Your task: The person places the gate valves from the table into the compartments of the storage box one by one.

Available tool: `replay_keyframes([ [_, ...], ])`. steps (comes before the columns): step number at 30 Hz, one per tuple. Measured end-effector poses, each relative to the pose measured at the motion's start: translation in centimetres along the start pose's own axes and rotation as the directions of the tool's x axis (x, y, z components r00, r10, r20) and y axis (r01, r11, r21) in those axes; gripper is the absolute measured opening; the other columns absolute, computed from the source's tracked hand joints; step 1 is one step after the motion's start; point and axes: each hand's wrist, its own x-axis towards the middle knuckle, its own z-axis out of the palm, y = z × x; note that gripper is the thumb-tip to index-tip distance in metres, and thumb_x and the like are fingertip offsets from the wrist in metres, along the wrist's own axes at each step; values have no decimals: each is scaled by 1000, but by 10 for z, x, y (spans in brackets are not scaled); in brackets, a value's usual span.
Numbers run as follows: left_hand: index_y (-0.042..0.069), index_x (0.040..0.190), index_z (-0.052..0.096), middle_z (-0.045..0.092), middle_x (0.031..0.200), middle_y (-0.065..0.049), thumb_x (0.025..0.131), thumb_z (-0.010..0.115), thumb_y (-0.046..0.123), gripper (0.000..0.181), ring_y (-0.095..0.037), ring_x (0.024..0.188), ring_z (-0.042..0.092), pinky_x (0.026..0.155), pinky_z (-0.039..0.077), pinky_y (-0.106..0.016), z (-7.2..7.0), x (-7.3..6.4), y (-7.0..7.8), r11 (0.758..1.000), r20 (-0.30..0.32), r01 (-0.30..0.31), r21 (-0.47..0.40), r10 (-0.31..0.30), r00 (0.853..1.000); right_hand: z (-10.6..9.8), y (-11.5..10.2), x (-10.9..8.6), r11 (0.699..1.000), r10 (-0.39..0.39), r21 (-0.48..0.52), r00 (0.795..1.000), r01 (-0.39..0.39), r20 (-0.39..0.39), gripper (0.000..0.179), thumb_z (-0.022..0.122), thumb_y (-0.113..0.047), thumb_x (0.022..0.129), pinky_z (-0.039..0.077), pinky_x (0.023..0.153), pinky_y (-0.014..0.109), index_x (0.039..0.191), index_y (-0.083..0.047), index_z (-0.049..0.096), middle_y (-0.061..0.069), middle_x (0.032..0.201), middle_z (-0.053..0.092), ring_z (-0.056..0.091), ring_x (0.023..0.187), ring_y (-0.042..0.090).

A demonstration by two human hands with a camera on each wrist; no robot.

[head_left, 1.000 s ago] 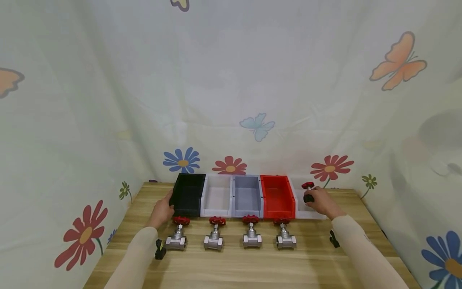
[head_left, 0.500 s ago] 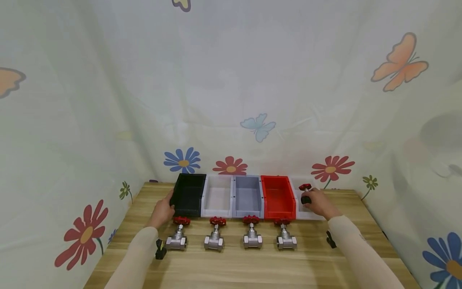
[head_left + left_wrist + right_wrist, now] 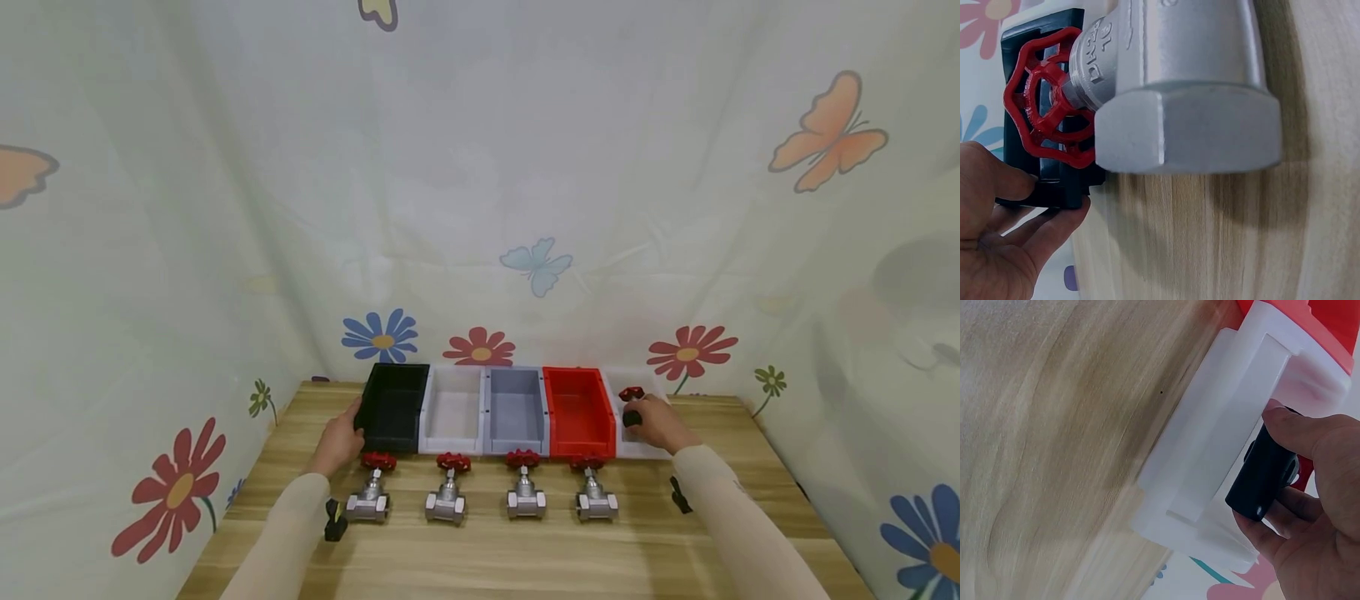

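Note:
My left hand (image 3: 339, 439) pinches the left side wall of the black bin (image 3: 393, 410), thumb over the rim and fingers outside, as the left wrist view shows. At the right end of the row, my right hand (image 3: 660, 423) holds a black-bodied valve (image 3: 1263, 475) with a red handwheel (image 3: 632, 392). Thumb and fingers grip the two ends of its body, at the opening of the right-hand white bin (image 3: 1229, 419). Whether the valve touches the bin floor cannot be told. A silver valve with a red handwheel (image 3: 1054, 103) stands close before the left wrist camera.
Between the end bins stand another white bin (image 3: 453, 408), a grey bin (image 3: 516, 408) and a red bin (image 3: 579, 408), side by side. Several silver valves (image 3: 526, 502) stand in a line in front of them on the wooden table (image 3: 480, 562). A patterned curtain (image 3: 450, 167) hangs behind.
My right hand has moved slightly left and down with the black-bodied valve, further into the right-hand white bin. The left hand stays on the black bin.

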Motion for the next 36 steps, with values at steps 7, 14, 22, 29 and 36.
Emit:
replay_keyframes([
  [7, -5, 151, 28, 56, 127, -38, 89, 55, -1, 68, -33, 94, 61, 84, 50, -49, 3, -1, -1, 1000, 1, 6, -9, -6, 1000, 3, 2, 3, 1000, 0, -4, 1000, 0, -2, 31, 78, -15, 81, 50, 93, 56, 109, -3, 72, 17, 106, 69, 59, 95, 32],
  [14, -5, 151, 28, 54, 130, -38, 89, 55, -1, 68, -31, 86, 58, 78, 48, -44, 6, -7, -4, 999, 13, 25, -24, -25, 1000, 11, 0, 5, 1000, 4, -25, 999, -3, 40, 34, 81, -16, 78, 49, 93, 55, 107, -3, 72, 15, 105, 71, 61, 96, 34],
  [22, -5, 151, 29, 58, 122, -39, 88, 55, -1, 69, -30, 81, 57, 74, 47, -43, 3, -5, -3, 1000, 11, 17, -9, -17, 1000, 18, 2, 7, 999, 39, -20, 998, -38, 43, 34, 81, -17, 79, 49, 95, 55, 109, -3, 72, 15, 106, 71, 62, 98, 33],
  [29, -4, 151, 29, 60, 120, -38, 88, 56, -1, 69, -28, 77, 56, 71, 46, -40, 0, -3, -2, 1000, 14, 10, -7, -10, 1000, 19, 3, 5, 999, 9, -34, 999, -7, 39, 33, 80, -17, 79, 48, 94, 55, 107, -1, 72, 16, 104, 72, 63, 96, 35],
  [36, -4, 152, 28, 67, 104, -34, 89, 55, -1, 69, -24, 64, 52, 65, 44, -37, -2, -1, 0, 1000, 14, 3, -14, -3, 1000, 18, 4, 5, 999, -18, -47, 999, 19, 29, 31, 79, -14, 79, 48, 94, 55, 107, 0, 72, 17, 104, 72, 63, 98, 37],
])
